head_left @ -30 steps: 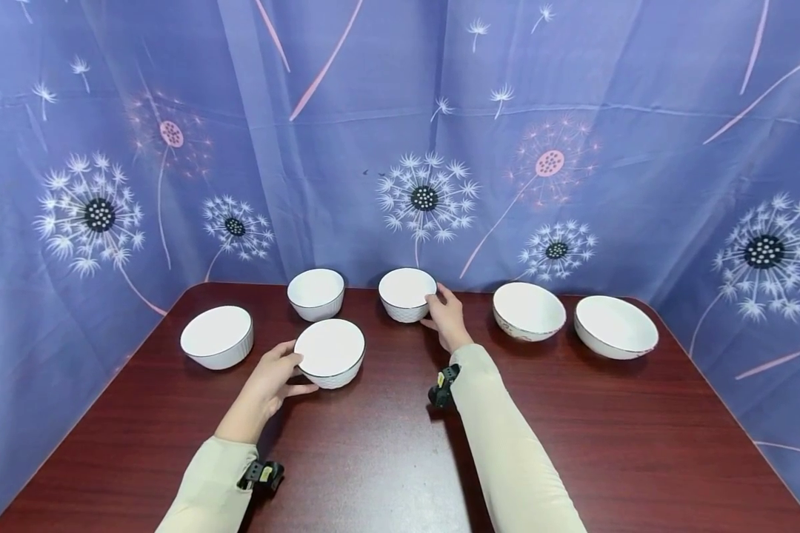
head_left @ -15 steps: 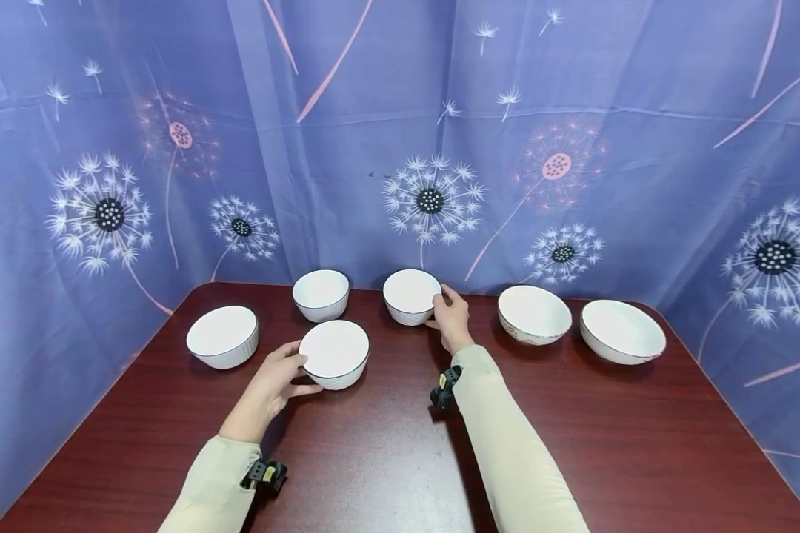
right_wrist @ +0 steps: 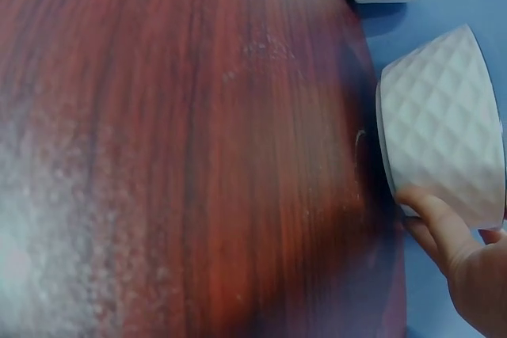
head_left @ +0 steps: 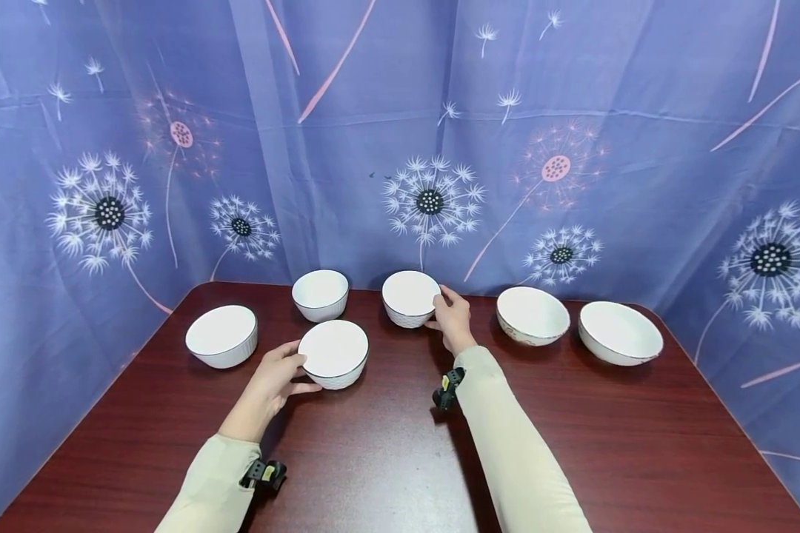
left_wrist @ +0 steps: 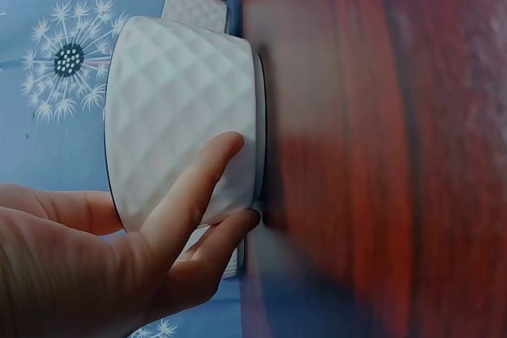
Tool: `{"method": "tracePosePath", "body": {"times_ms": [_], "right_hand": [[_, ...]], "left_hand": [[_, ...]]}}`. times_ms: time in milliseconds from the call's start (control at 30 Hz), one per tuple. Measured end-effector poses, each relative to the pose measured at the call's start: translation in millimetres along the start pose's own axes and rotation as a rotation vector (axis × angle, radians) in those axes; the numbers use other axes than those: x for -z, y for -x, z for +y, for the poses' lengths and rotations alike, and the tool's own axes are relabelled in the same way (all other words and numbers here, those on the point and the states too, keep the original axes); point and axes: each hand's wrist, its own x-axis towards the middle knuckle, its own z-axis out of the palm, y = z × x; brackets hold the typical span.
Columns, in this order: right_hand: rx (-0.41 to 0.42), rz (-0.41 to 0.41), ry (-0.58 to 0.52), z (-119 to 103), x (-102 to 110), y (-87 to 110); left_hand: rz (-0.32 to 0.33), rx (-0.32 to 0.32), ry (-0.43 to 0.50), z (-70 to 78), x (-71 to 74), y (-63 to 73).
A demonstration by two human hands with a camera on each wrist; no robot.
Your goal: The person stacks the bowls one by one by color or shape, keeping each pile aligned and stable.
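Observation:
My left hand holds a white bowl with a dark rim by its left side. The thumb is at the rim and the fingers lie along the wall and near the base; in the left wrist view this bowl shows a raised diamond pattern. Farther back, my right hand grips the right side of a smaller white bowl. Its wall has the same diamond texture in the right wrist view, where the fingers touch it low down. Both bowls are upright.
Two white ribbed bowls stand at left, one at the back and one nearer the left edge. On the right are a patterned bowl and a wider shallow bowl. A blue curtain hangs behind the dark red table.
The head view has shifted slightly. Both hands keep hold of the same bowls, in nearly the same places on the table.

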Motion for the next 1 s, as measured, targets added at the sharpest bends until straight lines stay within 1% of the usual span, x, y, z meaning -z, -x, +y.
{"method": "tracePosePath", "body": {"times_ms": [333,600,1000], "right_hand": [[-0.014,-0.031,-0.024,-2,5,2.5],[-0.013,-0.069,0.008,-8,11,7.2],[0.002,-0.101,0.012,-11,19,15.4]], "left_hand": [[0.006,-0.001,-0.001,1.1,0.7,-0.6],[0.017,-0.008,0.010,2.1,0.2,-0.6],[0.036,0.002,0.020,1.4,-1.7,-2.2]]}}
